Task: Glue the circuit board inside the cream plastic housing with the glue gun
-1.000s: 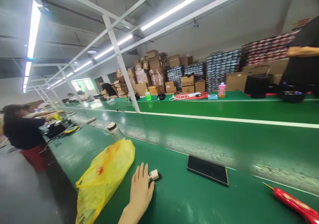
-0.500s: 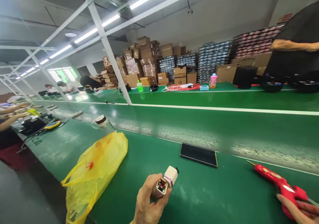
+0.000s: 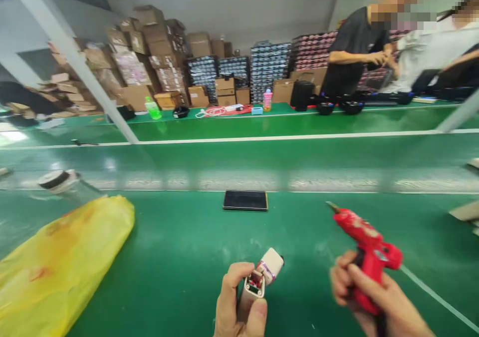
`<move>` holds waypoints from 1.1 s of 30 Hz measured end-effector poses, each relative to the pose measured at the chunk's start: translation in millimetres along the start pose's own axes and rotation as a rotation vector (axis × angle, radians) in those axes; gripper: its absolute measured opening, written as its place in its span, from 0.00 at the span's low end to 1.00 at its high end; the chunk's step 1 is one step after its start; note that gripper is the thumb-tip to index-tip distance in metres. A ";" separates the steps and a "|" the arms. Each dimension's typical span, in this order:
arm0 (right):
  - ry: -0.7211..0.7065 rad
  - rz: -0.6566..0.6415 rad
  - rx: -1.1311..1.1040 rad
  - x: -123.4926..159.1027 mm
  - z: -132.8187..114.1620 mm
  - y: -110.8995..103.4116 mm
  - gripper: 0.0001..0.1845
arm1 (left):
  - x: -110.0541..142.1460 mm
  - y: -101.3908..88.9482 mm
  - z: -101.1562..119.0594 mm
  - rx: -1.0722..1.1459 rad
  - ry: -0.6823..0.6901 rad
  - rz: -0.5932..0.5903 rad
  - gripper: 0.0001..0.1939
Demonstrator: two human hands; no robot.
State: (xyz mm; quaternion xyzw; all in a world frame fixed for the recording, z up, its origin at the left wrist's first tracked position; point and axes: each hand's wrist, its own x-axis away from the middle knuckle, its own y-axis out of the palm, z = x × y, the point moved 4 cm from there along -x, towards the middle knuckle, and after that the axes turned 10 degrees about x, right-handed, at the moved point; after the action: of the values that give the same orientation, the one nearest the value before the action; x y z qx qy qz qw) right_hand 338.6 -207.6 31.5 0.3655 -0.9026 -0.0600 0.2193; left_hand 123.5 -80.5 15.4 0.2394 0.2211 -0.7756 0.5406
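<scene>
Between the thumb and fingers of my left hand (image 3: 239,307) is a small pale device housing (image 3: 251,297), its open end showing red wires and a circuit board. A white cap-like part (image 3: 271,264) with a purple band hangs tilted beside that open end. My right hand (image 3: 374,297) is wrapped round the handle of a red hot glue gun (image 3: 368,249). Its nozzle points up and to the left, above the green bench and apart from the housing. A black phone (image 3: 245,200) lies flat on the bench beyond both hands.
A yellow plastic bag (image 3: 71,257) and a clear bottle with a dark-topped lid (image 3: 60,181) lie at left. Across the bench, a green bottle (image 3: 152,108) and a pink bottle (image 3: 267,100) stand before stacked cartons (image 3: 149,52). People work at the far right.
The view has swung right. My right hand has closed round the glue gun's handle and lifted it toward the middle. My left hand still holds the housing, now more upright.
</scene>
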 end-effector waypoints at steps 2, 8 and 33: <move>-0.111 0.137 0.029 19.3 10.3 26.6 0.25 | 10.3 17.0 -4.6 0.064 0.022 -0.067 0.12; -0.156 0.365 0.344 36.7 77.8 46.3 0.30 | 36.3 34.0 -25.1 0.133 0.044 -0.279 0.09; -0.033 0.560 0.592 38.0 126.7 44.3 0.31 | -52.8 42.2 2.6 0.179 -0.940 -0.713 0.08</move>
State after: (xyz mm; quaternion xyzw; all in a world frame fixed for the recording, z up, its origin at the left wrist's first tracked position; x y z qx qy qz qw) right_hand 230.5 -208.2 -56.8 0.1520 -0.9489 0.2585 0.0979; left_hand 178.9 -56.8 46.1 -0.1740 -0.0412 -0.9477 0.2645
